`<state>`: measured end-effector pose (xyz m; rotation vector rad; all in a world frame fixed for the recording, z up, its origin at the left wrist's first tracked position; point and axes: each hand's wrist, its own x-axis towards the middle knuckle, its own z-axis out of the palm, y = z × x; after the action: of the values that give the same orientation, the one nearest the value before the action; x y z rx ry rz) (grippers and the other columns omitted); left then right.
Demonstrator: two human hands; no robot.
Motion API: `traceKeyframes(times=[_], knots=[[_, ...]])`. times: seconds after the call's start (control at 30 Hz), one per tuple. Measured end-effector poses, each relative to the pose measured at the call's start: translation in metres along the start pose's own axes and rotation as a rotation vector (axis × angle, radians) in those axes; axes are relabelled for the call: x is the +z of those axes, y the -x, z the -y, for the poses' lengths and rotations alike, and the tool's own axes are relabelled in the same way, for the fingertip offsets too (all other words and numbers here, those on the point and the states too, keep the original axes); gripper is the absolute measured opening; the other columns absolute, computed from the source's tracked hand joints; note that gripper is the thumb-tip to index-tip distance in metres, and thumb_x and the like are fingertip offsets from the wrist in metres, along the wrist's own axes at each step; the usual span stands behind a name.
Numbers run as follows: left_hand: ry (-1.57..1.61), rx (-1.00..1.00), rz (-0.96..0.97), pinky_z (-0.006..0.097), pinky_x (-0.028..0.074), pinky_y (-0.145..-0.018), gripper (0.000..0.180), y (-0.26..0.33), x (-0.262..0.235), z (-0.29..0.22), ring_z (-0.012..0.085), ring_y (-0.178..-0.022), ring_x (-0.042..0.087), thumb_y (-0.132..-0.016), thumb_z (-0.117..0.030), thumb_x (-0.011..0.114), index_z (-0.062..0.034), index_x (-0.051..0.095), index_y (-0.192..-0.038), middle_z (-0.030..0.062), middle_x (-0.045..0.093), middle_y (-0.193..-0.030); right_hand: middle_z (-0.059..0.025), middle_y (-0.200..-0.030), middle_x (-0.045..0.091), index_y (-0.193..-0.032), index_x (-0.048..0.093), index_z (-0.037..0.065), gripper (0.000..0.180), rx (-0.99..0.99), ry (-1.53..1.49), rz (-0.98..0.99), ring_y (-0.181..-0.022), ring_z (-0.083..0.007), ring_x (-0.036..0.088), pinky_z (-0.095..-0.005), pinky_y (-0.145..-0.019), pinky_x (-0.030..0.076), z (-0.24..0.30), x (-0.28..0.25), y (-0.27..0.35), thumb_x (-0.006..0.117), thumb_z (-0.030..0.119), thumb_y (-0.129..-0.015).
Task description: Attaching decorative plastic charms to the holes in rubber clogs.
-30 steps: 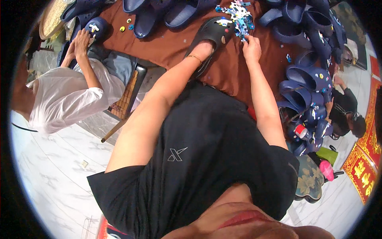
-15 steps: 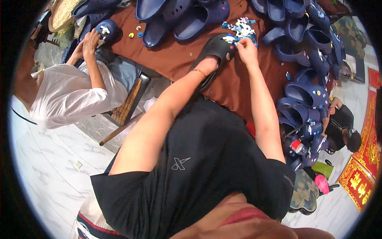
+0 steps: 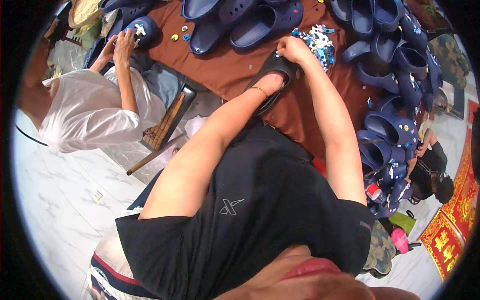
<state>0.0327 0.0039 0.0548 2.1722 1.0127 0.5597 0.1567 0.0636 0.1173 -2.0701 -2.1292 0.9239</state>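
Note:
A black clog [image 3: 276,65] sits in front of me at the near edge of the brown cloth. My left hand [image 3: 272,83] is pushed into its opening; the fingers are hidden inside. Over the toe of the clog, my right hand [image 3: 294,49] is closed, thumb and fingertips pinched together at the upper surface. Whatever it pinches is too small and covered to make out. Just right of that hand lies a heap of small white, blue and black shoe charms [image 3: 321,42].
Dark blue clogs [image 3: 254,27] stand across the far side, and more clogs [image 3: 382,125] are piled at the right. A few loose charms [image 3: 185,37] lie on the brown cloth [image 3: 215,72]. A person in white [image 3: 90,112] handles a blue clog [image 3: 145,31] at the left; another person [image 3: 430,162] sits far right.
My right hand has moved left from the charm heap onto the toe of the black clog, covering charms seen there before. The left hand stays inside the clog.

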Motion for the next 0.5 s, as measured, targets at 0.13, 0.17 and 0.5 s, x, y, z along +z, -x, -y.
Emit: traceKeyframes(times=[0.13, 0.17, 0.5], knots=[[0.007, 0.008, -0.004, 0.046, 0.046, -0.086, 0.028, 0.001, 0.0, 0.0, 0.0374, -0.096, 0.059, -0.082, -0.017, 0.05, -0.0001, 0.062, -0.101, 0.0249, 0.06, -0.104, -0.0135, -0.116, 0.062, -0.11, 0.066, 0.009, 0.039, 0.172, 0.275, 0.112, -0.107, -0.031, 0.06, -0.0416, -0.089, 0.049, 0.019, -0.01, -0.013, 0.07, 0.028, -0.076], [0.006, 0.009, -0.006, 0.046, 0.046, -0.086, 0.028, 0.001, 0.0, 0.0, 0.0374, -0.096, 0.059, -0.082, -0.017, 0.05, -0.0002, 0.062, -0.102, 0.0249, 0.059, -0.104, -0.0129, -0.117, 0.062, -0.11, 0.066, 0.009, 0.04, 0.214, 0.321, 0.14, -0.107, -0.0305, 0.06, -0.0413, -0.088, 0.049, 0.024, -0.015, -0.014, 0.071, 0.029, -0.076], [-0.013, 0.034, -0.027, 0.046, 0.045, -0.088, 0.03, 0.003, 0.002, -0.003, 0.0372, -0.099, 0.057, -0.082, -0.018, 0.051, -0.001, 0.061, -0.104, 0.0245, 0.058, -0.107, -0.0121, -0.116, 0.063, -0.109, 0.067, 0.011, 0.041, 0.219, 0.281, 0.099, -0.11, -0.0306, 0.058, -0.0455, -0.092, 0.043, 0.011, -0.011, -0.003, 0.069, 0.034, -0.075]])
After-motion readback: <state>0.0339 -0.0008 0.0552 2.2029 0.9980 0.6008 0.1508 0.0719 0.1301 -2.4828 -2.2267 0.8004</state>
